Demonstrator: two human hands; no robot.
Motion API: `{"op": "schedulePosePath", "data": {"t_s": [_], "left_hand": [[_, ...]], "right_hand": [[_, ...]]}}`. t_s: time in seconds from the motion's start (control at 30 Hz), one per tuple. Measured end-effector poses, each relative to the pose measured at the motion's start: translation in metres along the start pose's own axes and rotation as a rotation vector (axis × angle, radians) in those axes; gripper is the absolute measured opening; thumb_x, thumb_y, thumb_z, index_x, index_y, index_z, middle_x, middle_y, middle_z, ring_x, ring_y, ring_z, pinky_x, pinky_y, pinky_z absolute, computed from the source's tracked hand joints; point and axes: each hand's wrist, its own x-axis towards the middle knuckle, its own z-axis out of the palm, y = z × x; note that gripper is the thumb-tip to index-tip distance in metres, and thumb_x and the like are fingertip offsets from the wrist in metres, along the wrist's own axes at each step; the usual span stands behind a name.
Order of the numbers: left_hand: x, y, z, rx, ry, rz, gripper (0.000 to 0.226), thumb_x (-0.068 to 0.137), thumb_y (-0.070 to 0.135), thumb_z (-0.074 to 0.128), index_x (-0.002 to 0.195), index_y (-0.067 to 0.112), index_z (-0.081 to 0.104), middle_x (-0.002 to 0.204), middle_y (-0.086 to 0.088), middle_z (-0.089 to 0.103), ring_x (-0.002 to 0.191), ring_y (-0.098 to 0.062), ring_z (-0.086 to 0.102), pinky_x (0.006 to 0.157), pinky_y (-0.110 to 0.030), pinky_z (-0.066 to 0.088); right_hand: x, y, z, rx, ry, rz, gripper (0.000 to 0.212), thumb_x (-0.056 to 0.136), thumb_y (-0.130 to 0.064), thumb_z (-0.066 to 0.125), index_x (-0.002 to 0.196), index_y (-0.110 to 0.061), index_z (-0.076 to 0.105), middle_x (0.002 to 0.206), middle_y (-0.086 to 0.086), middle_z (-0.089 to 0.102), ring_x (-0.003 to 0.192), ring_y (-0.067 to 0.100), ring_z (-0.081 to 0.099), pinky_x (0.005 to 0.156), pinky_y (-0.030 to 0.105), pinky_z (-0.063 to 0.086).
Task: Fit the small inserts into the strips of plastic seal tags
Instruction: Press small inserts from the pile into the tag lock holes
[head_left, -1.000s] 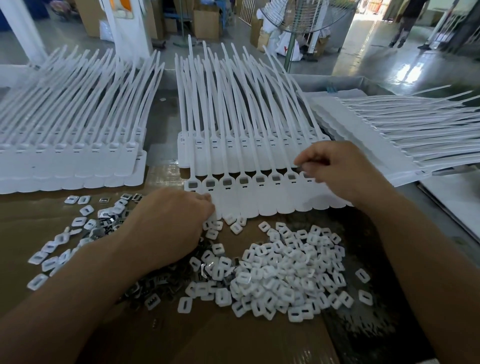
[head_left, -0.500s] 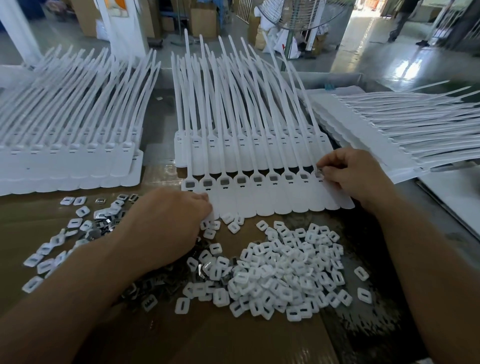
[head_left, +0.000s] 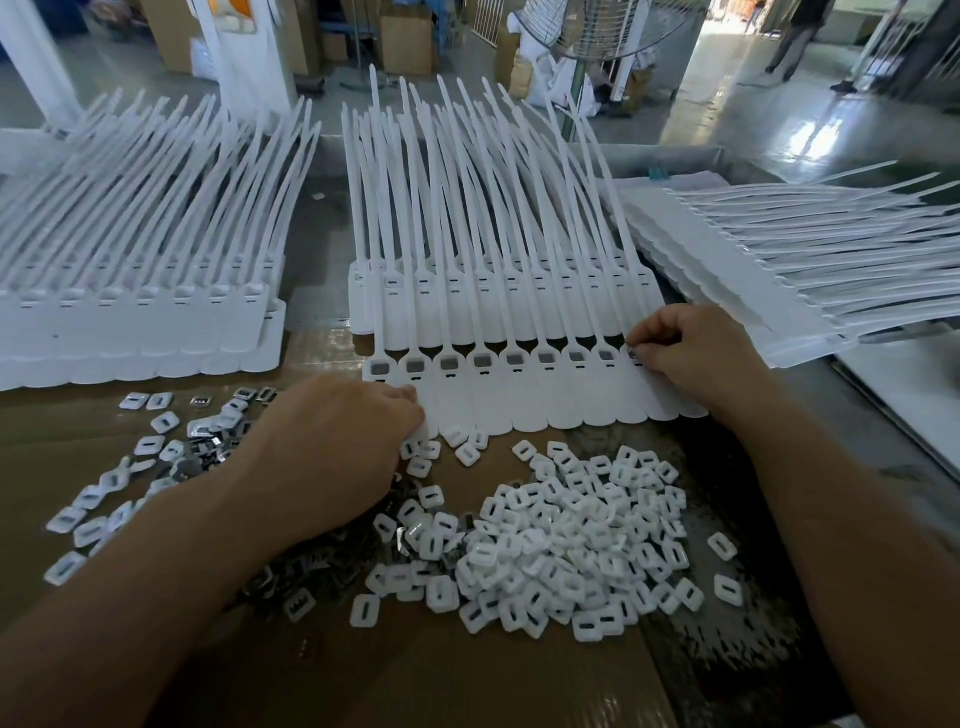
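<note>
A strip of white plastic seal tags lies flat in front of me, most of its square pockets showing grey metal inserts. My right hand pinches a small metal insert at the pocket on the strip's right end. My left hand rests knuckles-up on the strip's lower left corner, fingers curled; what it holds is hidden. A heap of white plastic caps lies below the strip. Dark metal inserts lie scattered under and beside my left wrist.
Stacks of tag strips stand behind, at the left and at the right. The work surface is brown cardboard. A floor fan and boxes stand beyond the table.
My right hand has moved rightwards along the strip from pocket to pocket, reaching the right end. My left hand has stayed at the lower left corner.
</note>
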Motion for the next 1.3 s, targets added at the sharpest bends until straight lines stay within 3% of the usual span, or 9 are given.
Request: {"op": "schedulePosePath", "data": {"t_s": [0.27,0.4,0.57,0.77,0.87,0.97,1.1,1.3], "left_hand": [[0.0,-0.002,-0.001,-0.02,0.009,-0.002,0.039,0.087,0.015,0.037,0.119,0.025,0.057,0.122,0.014,0.058,0.101,-0.006,0.059,0.086,-0.023,0.048],[0.0,-0.002,0.0,-0.028,0.019,0.007,0.039,0.087,0.014,0.036,0.116,0.025,0.058,0.119,0.013,0.06,0.097,-0.005,0.06,0.084,-0.02,0.048],[-0.003,-0.003,0.001,-0.039,0.026,-0.002,0.038,0.086,0.015,0.036,0.116,0.024,0.059,0.116,0.012,0.062,0.093,-0.005,0.061,0.081,-0.019,0.049],[-0.001,-0.001,0.0,-0.038,0.03,-0.002,0.039,0.088,0.017,0.034,0.119,0.026,0.056,0.119,0.013,0.06,0.096,-0.005,0.06,0.083,-0.018,0.047],[0.0,-0.001,0.0,-0.035,0.029,-0.011,0.04,0.087,0.017,0.033,0.118,0.027,0.056,0.119,0.014,0.06,0.097,-0.005,0.06,0.084,-0.02,0.048],[-0.001,-0.002,0.001,-0.021,0.016,-0.016,0.04,0.087,0.017,0.033,0.118,0.028,0.055,0.12,0.014,0.059,0.099,-0.005,0.059,0.085,-0.022,0.048],[-0.001,-0.001,0.001,-0.011,0.012,-0.018,0.039,0.087,0.017,0.035,0.118,0.028,0.055,0.121,0.015,0.058,0.1,-0.006,0.059,0.085,-0.022,0.048],[-0.001,0.001,0.0,0.0,0.008,0.004,0.04,0.088,0.017,0.034,0.121,0.029,0.052,0.126,0.016,0.054,0.102,-0.005,0.058,0.086,-0.021,0.047]], "right_hand": [[0.001,-0.002,0.001,-0.043,0.044,0.0,0.016,0.085,-0.01,0.062,0.076,-0.024,0.059,0.07,-0.02,0.051,0.067,-0.004,0.047,0.058,0.01,0.029],[-0.002,-0.004,0.001,-0.039,0.053,0.011,0.01,0.086,-0.012,0.062,0.082,-0.021,0.061,0.071,-0.02,0.05,0.075,0.003,0.048,0.071,0.018,0.033],[-0.013,-0.016,-0.006,0.064,0.077,-0.069,0.02,0.083,-0.011,0.064,0.074,-0.029,0.06,0.071,-0.019,0.057,0.067,-0.006,0.051,0.059,0.005,0.033],[-0.036,-0.046,-0.014,0.032,-0.225,-0.268,0.019,0.08,-0.02,0.068,0.071,-0.036,0.062,0.077,-0.016,0.065,0.071,-0.005,0.059,0.062,0.008,0.04],[-0.05,-0.06,-0.012,0.007,-0.387,-0.33,0.017,0.079,-0.022,0.069,0.071,-0.035,0.062,0.069,-0.016,0.065,0.066,-0.007,0.06,0.058,0.006,0.044],[-0.063,-0.07,-0.004,-0.041,-0.532,-0.37,0.014,0.081,-0.021,0.067,0.073,-0.032,0.063,0.069,-0.015,0.064,0.068,-0.007,0.06,0.066,0.007,0.048],[-0.073,-0.079,0.005,-0.141,-0.619,-0.42,0.009,0.084,-0.026,0.065,0.078,-0.032,0.061,0.071,-0.017,0.058,0.069,-0.016,0.051,0.064,-0.001,0.039],[-0.076,-0.089,0.011,-0.266,-0.681,-0.421,0.014,0.081,-0.032,0.068,0.093,-0.026,0.065,0.074,-0.019,0.049,0.07,-0.006,0.047,0.06,0.006,0.035]]}}
